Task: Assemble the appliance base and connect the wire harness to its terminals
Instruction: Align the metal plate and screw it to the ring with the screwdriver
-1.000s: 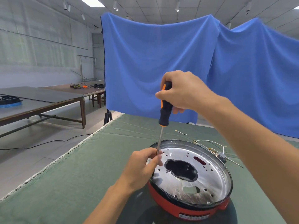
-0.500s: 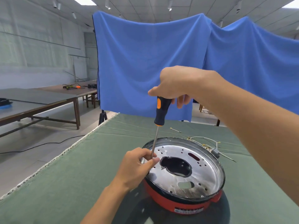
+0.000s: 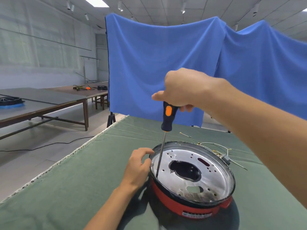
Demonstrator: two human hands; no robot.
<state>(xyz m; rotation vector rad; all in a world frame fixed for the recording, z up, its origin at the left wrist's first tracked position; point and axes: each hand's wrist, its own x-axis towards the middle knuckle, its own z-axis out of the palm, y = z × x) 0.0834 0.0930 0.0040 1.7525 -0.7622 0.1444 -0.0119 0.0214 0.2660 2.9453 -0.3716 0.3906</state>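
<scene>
A round red appliance base (image 3: 186, 204) with a shiny metal plate (image 3: 214, 183) inside stands on the green-covered table (image 3: 66, 188). My right hand (image 3: 184, 87) grips the top of a black-and-orange screwdriver (image 3: 167, 118), held nearly upright; its tip touches the plate near the left rim. My left hand (image 3: 137, 166) rests on the base's left rim, fingers curled against it, apart from the shaft. A wire harness (image 3: 221, 150) with yellow terminals lies behind the base on the right.
A small loose wire piece (image 3: 185, 134) lies on the cloth behind the base. A blue cloth backdrop (image 3: 166, 67) hangs behind the table. The table's left edge (image 3: 69, 155) drops to the floor. Other tables (image 3: 41, 103) stand far left.
My left hand has let go of the screwdriver shaft and moved to the base's rim. The screwdriver tip has settled lower on the plate, with my right hand higher on the handle.
</scene>
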